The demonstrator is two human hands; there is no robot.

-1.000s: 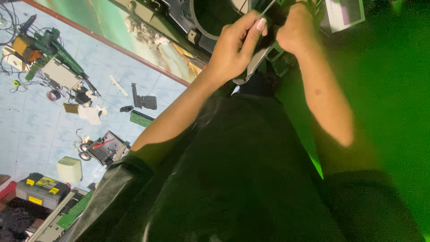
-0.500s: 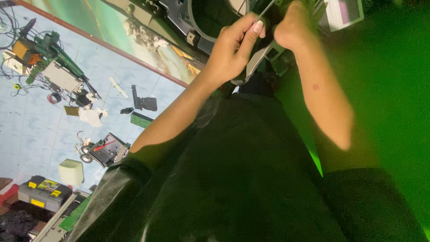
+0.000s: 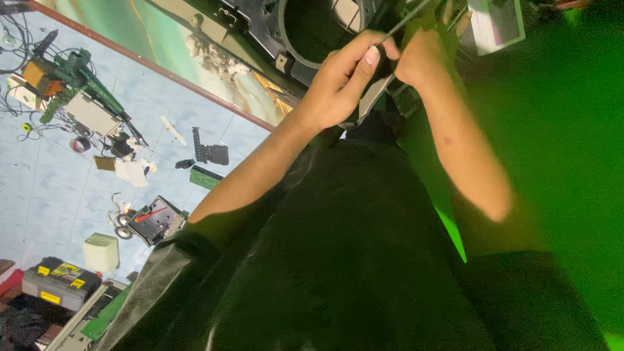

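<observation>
Basically, left hand and right hand sit close together, both pinching a thin dark rod at top centre, beside the black round-holed housing. Its long axis runs diagonally, pointing up-right. Versus earlier: the grip is unchanged, hands barely moved.
</observation>
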